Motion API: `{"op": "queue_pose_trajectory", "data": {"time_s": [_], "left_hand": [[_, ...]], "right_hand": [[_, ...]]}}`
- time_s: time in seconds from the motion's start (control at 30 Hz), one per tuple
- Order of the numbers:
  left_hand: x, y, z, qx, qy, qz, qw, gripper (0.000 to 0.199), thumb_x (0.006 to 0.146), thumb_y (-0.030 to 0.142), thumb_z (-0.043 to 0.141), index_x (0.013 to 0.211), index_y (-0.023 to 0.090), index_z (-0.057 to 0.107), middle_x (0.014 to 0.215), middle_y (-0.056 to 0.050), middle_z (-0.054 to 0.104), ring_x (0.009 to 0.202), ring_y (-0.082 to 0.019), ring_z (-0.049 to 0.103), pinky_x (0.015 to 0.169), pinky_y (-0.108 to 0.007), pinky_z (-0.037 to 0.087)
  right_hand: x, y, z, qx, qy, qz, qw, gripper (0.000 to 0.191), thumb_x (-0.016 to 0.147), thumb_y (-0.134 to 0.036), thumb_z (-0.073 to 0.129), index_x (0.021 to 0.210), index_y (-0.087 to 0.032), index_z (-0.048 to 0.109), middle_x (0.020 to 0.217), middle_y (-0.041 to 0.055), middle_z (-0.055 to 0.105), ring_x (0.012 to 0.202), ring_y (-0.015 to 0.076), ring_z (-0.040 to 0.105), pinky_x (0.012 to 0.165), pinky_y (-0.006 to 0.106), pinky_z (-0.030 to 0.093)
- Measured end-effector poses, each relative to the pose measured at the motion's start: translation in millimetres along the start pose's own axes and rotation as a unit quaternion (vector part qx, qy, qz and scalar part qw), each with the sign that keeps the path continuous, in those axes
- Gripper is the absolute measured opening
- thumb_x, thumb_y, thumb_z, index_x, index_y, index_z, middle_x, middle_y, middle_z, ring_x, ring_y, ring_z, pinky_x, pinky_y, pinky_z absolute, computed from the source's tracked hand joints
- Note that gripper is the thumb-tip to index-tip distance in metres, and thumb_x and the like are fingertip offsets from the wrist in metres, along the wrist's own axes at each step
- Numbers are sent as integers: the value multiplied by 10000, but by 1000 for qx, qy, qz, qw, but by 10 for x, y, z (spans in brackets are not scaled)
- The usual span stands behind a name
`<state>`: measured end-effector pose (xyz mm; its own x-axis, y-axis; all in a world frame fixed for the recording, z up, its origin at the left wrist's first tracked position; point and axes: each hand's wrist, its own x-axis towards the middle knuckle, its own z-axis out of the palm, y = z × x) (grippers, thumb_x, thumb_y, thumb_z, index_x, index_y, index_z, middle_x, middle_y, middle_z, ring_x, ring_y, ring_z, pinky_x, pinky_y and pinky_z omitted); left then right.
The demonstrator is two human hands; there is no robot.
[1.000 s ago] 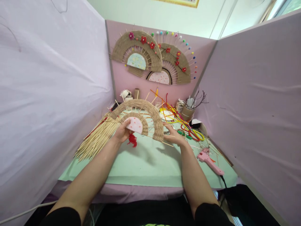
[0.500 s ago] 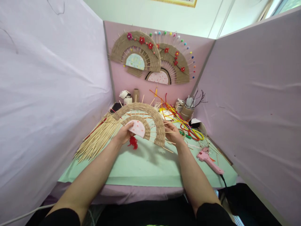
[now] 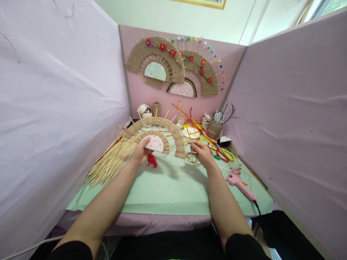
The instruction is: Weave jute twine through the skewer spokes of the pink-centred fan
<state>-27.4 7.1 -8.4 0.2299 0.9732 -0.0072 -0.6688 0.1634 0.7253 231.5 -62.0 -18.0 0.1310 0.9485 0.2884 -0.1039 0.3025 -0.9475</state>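
A half-round fan (image 3: pixel 179 139), woven of brown twine over thin wooden sticks, is held above the table. My left hand (image 3: pixel 140 152) grips its lower middle, thumb over the pink dotted half-circle (image 3: pixel 155 144) at the centre. Below that hand hangs a red tassel (image 3: pixel 152 161). At the fan's right end, my right hand (image 3: pixel 202 153) has thumb and fingers pinched together by the protruding stick tips. Whether it pinches a stick or a strand of twine is too small to tell. Loose loops of thin twine (image 3: pixel 193 159) show just below these fingers.
A bundle of thin sticks (image 3: pixel 112 160) lies left on the green tabletop (image 3: pixel 168 191). Coloured pipe cleaners (image 3: pixel 230 156) and a pink glue gun (image 3: pixel 242 185) lie right. Jars and a pot of twigs (image 3: pixel 216 129) stand behind. Two decorated fans (image 3: pixel 132 59) hang on the back panel.
The fan has shifted slightly left and up and tilted flatter, my left hand moving with it. My right hand has gone from behind the stick ends to a pinch at their tips.
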Motion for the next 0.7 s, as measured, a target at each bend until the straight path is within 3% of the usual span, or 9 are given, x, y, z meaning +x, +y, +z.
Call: {"op": "queue_pose_trajectory", "data": {"time_s": [0.17, 0.33, 0.5, 0.7], "left_hand": [[26, -4, -8, 7, 18, 29, 999, 146, 718, 178, 647, 855, 130, 639, 743, -32, 696, 634, -128, 650, 605, -222, 519], [27, -30, -1, 18, 19, 40, 999, 164, 688, 179, 676, 841, 130, 640, 756, -39, 700, 647, -139, 655, 589, -222, 518], [11, -19, 18, 11, 22, 43, 999, 146, 693, 172, 670, 831, 134, 642, 760, -40, 704, 662, -141, 661, 596, -216, 520], [14, -3, 3, -8, 14, 35, 999, 136, 715, 191, 657, 841, 140, 645, 765, -31, 706, 670, -135, 661, 627, -226, 528]], "right_hand": [[63, 28, -40, -20, 94, -23, 995, 307, 677, -456, 666, 784, -169, 641, 528, -63, 374, 441, 54, 282, 407, 204, 257], [78, 49, -72, -63, 147, -64, 985, 313, 672, -482, 664, 736, -180, 619, 490, -62, 405, 435, 67, 322, 426, 217, 283], [65, 51, -69, -37, 101, -70, 992, 294, 734, -463, 620, 715, -171, 647, 537, -36, 446, 463, 65, 343, 439, 218, 275], [65, 50, -41, 12, 65, -47, 997, 418, 796, -532, 495, 809, -171, 705, 642, 18, 549, 550, 97, 438, 491, 238, 336]]}}
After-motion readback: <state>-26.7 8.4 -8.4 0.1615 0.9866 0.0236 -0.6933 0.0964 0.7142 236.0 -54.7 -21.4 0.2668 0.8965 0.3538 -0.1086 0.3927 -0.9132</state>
